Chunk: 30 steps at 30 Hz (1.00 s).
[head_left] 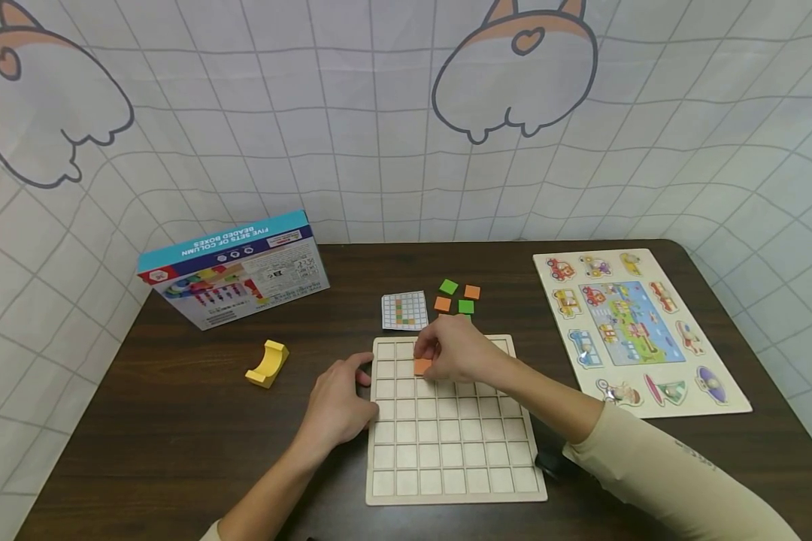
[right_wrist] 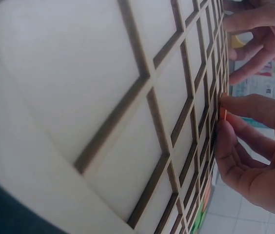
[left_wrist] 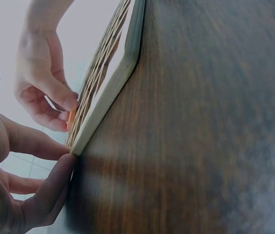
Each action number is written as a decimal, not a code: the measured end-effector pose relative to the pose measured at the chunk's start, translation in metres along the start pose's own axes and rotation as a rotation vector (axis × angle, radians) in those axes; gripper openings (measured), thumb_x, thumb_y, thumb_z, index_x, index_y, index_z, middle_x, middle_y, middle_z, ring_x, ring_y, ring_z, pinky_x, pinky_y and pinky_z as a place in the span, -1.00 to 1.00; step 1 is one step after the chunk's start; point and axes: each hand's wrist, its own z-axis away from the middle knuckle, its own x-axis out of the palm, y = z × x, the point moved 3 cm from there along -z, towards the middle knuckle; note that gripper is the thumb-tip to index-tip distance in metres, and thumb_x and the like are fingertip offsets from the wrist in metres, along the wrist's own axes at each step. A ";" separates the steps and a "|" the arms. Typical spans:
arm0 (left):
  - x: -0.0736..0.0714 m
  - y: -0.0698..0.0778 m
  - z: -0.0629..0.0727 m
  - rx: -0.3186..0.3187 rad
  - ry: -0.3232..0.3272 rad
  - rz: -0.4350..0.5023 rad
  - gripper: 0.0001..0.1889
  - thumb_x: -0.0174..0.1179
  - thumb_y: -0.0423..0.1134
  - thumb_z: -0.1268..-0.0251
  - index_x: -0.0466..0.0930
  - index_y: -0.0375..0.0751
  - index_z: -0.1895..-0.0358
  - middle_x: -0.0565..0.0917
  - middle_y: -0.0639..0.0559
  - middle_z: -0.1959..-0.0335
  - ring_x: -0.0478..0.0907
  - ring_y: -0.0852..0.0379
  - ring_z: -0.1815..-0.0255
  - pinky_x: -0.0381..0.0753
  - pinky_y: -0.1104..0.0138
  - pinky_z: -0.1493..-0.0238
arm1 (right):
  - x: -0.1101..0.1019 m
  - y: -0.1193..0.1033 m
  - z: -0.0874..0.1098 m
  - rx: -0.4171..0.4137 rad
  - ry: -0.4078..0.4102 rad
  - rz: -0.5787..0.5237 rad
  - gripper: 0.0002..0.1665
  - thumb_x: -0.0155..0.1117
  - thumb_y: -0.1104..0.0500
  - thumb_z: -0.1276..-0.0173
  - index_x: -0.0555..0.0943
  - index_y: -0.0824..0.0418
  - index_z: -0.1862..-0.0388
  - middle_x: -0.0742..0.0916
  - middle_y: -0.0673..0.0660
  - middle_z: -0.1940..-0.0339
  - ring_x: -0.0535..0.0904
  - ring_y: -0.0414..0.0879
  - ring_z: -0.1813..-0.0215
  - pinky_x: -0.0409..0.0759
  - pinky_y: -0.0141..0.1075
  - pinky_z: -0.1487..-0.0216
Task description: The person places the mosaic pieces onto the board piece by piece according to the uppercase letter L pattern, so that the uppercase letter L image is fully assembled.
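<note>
A pale wooden grid board (head_left: 452,456) lies flat on the dark table, its squares bounded by raised ridges. My right hand (head_left: 459,349) reaches over its upper left part and pinches a square orange tile (head_left: 421,366) between thumb and fingertips. In the right wrist view the orange tile (right_wrist: 223,109) stands out edge-on, right at the board's surface. My left hand (head_left: 338,400) is at the board's left side, thumb and fingertips gripping its edge (left_wrist: 103,100). Beyond the board are loose green tiles (head_left: 449,287) and orange tiles (head_left: 472,292), partly hidden by my right hand.
A small card (head_left: 404,310) printed with a coloured grid pattern lies behind the board. To the left are a yellow arched block (head_left: 268,364) and a printed box (head_left: 243,274). A picture puzzle board (head_left: 710,376) lies at right; a dark object (head_left: 556,463) is under my right forearm.
</note>
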 end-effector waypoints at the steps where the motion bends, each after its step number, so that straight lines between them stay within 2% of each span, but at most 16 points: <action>1: 0.000 0.000 0.000 -0.001 0.000 0.001 -0.19 0.32 -0.52 0.21 0.56 -0.23 -0.36 0.63 -0.01 0.18 0.52 -0.03 0.13 0.46 0.19 0.13 | 0.000 0.000 0.000 0.000 0.000 0.004 -0.77 0.56 0.36 0.02 0.78 0.13 0.37 0.68 -0.05 0.49 0.54 -0.18 0.36 0.54 -0.33 0.28; 7: 0.000 0.000 0.000 -0.003 -0.002 -0.002 -0.19 0.33 -0.52 0.20 0.56 -0.22 -0.36 0.63 -0.01 0.18 0.52 -0.03 0.14 0.45 0.20 0.15 | 0.000 0.001 -0.001 -0.010 0.004 0.019 -0.77 0.53 0.38 0.04 0.77 0.12 0.39 0.67 -0.06 0.49 0.53 -0.18 0.36 0.52 -0.33 0.29; 15: 0.000 -0.001 0.000 -0.003 -0.003 -0.003 -0.20 0.34 -0.52 0.19 0.56 -0.23 -0.36 0.63 -0.01 0.18 0.51 -0.03 0.15 0.44 0.21 0.17 | 0.000 0.002 -0.001 -0.037 0.009 0.020 -0.77 0.57 0.38 0.05 0.78 0.13 0.40 0.69 -0.04 0.49 0.53 -0.19 0.35 0.53 -0.33 0.29; 30: 0.001 -0.001 -0.001 -0.024 -0.010 0.006 -0.20 0.36 -0.51 0.19 0.56 -0.20 -0.36 0.63 -0.02 0.16 0.52 -0.03 0.14 0.46 0.22 0.19 | 0.000 0.002 -0.002 -0.039 -0.006 0.029 -0.75 0.62 0.35 0.05 0.78 0.13 0.37 0.68 -0.04 0.48 0.53 -0.18 0.36 0.54 -0.32 0.27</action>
